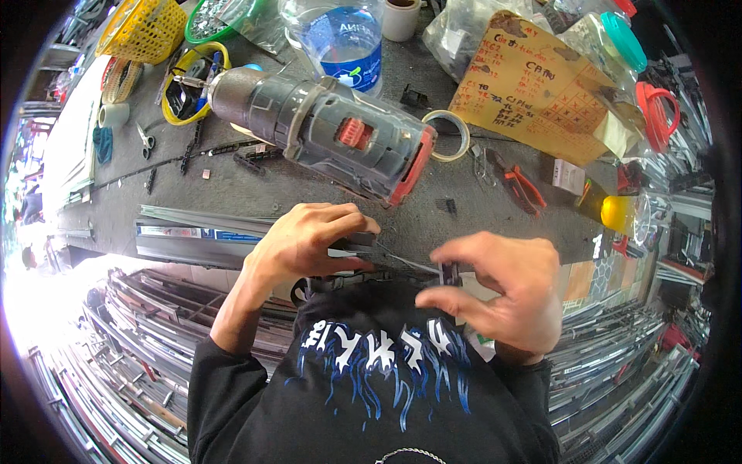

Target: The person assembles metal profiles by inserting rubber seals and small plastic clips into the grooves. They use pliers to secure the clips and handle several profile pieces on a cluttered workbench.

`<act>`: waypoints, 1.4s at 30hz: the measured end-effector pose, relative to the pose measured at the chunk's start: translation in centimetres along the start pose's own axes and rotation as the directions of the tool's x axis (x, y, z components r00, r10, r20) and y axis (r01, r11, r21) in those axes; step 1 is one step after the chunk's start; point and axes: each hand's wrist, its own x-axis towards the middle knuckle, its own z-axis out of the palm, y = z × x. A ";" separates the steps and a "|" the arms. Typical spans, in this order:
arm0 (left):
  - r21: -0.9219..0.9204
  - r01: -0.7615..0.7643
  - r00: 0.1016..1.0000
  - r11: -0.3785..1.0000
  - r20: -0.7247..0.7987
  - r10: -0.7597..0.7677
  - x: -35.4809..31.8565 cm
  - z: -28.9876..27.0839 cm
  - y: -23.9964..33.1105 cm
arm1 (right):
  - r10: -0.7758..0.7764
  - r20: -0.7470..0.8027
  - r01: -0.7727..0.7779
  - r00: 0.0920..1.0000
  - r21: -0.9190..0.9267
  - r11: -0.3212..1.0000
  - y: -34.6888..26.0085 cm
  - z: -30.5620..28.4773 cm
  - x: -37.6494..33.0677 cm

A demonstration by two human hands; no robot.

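My left hand is closed around the end of a grey metal profile at the table's front edge, its fingers and thumb on either side. Between the thumb and fingers of my right hand is a small dark piece, too small to name. A thin strip runs across the gap between both hands. Beyond my hands a grey and black cordless drill with red parts is on the dark table, its chuck pointing left.
Red-handled pliers, a tape roll and a cardboard sheet with handwriting lie to the right. Farther back are a large water bottle and a yellow basket. Scissors lie left. Racked metal bars fill the space below the table.
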 end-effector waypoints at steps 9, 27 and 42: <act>-0.054 -0.058 0.998 0.997 0.016 0.059 0.2 -0.2 -0.8 | -0.075 0.143 0.033 0.987 0.279 0.960 0.0 1.0 -0.2; -0.066 -0.060 0.998 0.996 -0.036 0.058 -0.7 1.2 -1.5 | -0.253 -0.181 0.301 0.951 0.332 0.894 -3.0 0.5 2.1; -0.083 -0.137 0.988 0.987 -0.088 0.130 -0.3 0.9 -1.5 | 0.234 -0.243 -0.210 0.941 0.122 0.970 -0.7 -2.2 -1.7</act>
